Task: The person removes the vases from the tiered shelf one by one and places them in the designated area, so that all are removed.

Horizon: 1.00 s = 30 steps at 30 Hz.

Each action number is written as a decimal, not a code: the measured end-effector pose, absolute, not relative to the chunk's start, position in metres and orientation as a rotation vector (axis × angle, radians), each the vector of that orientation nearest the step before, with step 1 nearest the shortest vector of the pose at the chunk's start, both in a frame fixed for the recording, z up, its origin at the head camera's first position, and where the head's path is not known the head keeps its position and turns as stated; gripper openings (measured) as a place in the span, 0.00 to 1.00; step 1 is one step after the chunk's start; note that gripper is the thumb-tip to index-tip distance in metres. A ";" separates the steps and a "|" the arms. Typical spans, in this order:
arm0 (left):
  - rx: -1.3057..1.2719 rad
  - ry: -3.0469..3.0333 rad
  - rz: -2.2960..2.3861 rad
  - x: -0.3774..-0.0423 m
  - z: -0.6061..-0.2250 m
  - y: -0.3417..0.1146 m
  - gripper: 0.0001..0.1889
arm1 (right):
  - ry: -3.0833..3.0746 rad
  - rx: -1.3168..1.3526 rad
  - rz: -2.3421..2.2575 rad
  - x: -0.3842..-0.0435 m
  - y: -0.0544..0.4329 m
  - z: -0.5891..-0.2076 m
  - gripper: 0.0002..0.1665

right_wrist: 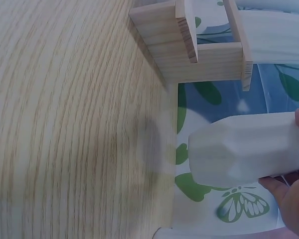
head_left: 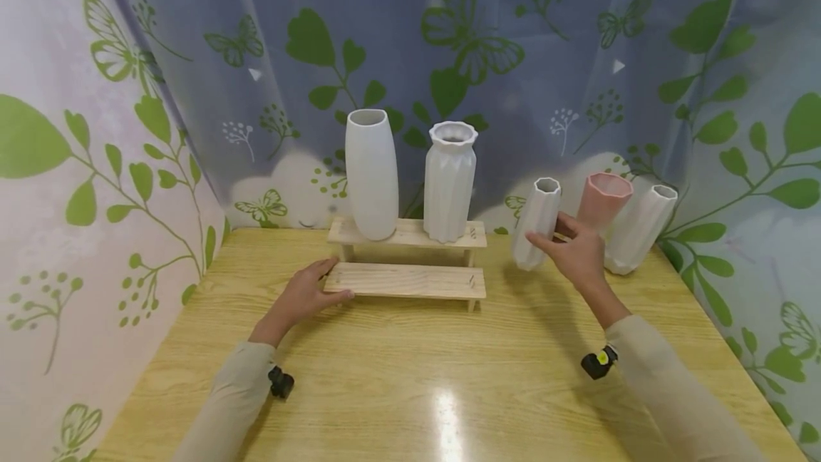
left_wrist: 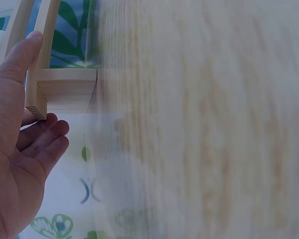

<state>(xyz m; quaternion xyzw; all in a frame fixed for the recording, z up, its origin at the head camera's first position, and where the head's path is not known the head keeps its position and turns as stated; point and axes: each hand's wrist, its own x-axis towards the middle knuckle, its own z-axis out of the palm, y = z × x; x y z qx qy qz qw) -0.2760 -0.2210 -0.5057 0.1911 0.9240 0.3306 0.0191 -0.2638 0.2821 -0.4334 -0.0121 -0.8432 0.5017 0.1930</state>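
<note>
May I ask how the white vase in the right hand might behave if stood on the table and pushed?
The white vase is probably stiff, showing no visible dent where the right hand grips it. Tall, with a base that narrows inward, it may tip if pushed near the top. Its faceted sides would probably hinder rolling.

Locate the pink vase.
In the head view, the pink vase is toward the right, partly hidden behind the right hand, just left of the rightmost white vase.
</note>
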 end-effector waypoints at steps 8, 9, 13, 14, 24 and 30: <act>0.592 2.868 1.027 -0.277 -0.507 -0.222 0.54 | -2.366 -0.092 1.421 -0.271 0.283 -0.440 0.43; 0.590 2.865 1.030 -0.277 -0.507 -0.222 0.54 | -2.360 -0.096 1.428 -0.272 0.283 -0.441 0.43; 0.584 2.852 1.040 -0.278 -0.506 -0.222 0.54 | -2.329 -0.096 1.457 -0.276 0.285 -0.448 0.43; 0.583 2.851 1.038 -0.277 -0.506 -0.222 0.54 | -2.327 -0.097 1.458 -0.277 0.285 -0.450 0.42; 0.578 2.850 1.047 -0.275 -0.505 -0.222 0.54 | -2.316 -0.145 1.472 -0.285 0.288 -0.463 0.43; 0.586 2.859 1.051 -0.276 -0.507 -0.222 0.53 | -2.305 -0.157 1.473 -0.290 0.290 -0.471 0.43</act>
